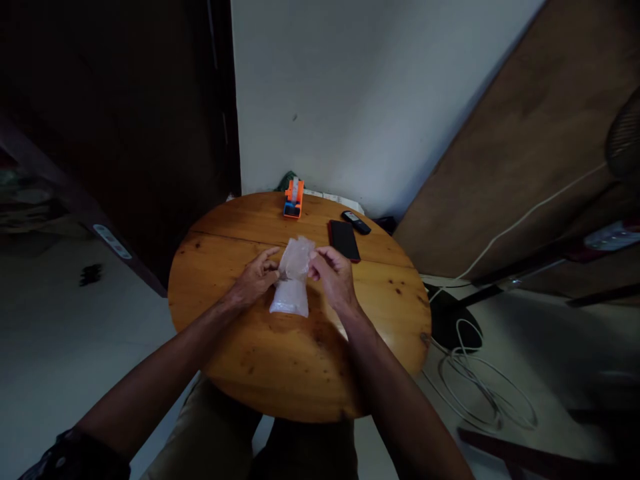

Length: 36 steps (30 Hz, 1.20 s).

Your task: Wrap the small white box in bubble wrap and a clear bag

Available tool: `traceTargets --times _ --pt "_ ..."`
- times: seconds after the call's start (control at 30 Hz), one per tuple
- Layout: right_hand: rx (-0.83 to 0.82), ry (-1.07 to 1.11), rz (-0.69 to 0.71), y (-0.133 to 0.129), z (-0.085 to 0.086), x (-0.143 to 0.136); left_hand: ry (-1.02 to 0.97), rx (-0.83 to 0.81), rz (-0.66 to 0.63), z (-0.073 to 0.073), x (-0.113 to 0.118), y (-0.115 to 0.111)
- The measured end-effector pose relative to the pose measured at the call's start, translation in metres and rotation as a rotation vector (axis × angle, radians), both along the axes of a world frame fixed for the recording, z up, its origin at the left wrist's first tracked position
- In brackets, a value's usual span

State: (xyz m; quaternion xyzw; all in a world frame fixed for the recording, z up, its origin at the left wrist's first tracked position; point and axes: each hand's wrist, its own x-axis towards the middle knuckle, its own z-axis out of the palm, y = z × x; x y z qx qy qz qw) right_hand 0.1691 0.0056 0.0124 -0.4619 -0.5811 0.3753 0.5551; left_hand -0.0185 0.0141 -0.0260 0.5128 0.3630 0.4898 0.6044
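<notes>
A whitish translucent plastic wrap, perhaps bubble wrap (293,297), stands out at the middle of the round wooden table, narrowed at its waist. At its upper right edge my right hand (336,275) pinches the plastic between thumb and fingers. My left hand (257,277) is at the left side, fingers apart, with the thumb tip close to or touching the narrow part. Whether anything lies inside the wrap I cannot tell.
Toward the back of the wooden table (240,230) stands an orange tape dispenser (294,199). Right of the wrap lie a black, red-edged flat object (344,241) and a black handset or remote (356,222). A pale wall rises behind; coiled white cable (480,380) lies on the floor at right.
</notes>
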Motion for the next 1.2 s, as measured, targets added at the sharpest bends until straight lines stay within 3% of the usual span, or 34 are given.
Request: traceTargets --times 0.17,0.37,0.6,0.9,1.07,1.2 --pt "-0.013 -0.316 0.039 -0.003 -0.009 -0.009 -0.021 0.001 -0.031 0.008 0.0 -0.003" --pt "-0.095 -0.452 0.007 -0.003 -0.016 -0.013 -0.056 -0.027 -0.037 0.013 0.002 -0.005" --pt "-0.057 -0.26 -0.015 0.004 -0.014 -0.003 -0.059 -0.054 0.068 0.008 -0.001 -0.001" --pt "-0.228 0.17 -0.104 0.013 -0.009 0.007 -0.131 -0.186 0.24 0.005 -0.007 0.007" --pt "-0.237 0.197 -0.1 0.017 -0.014 0.009 -0.055 -0.138 0.323 0.006 -0.008 0.009" --pt "-0.171 0.109 -0.154 0.021 -0.02 0.012 0.162 0.065 0.404 0.012 -0.01 0.002"
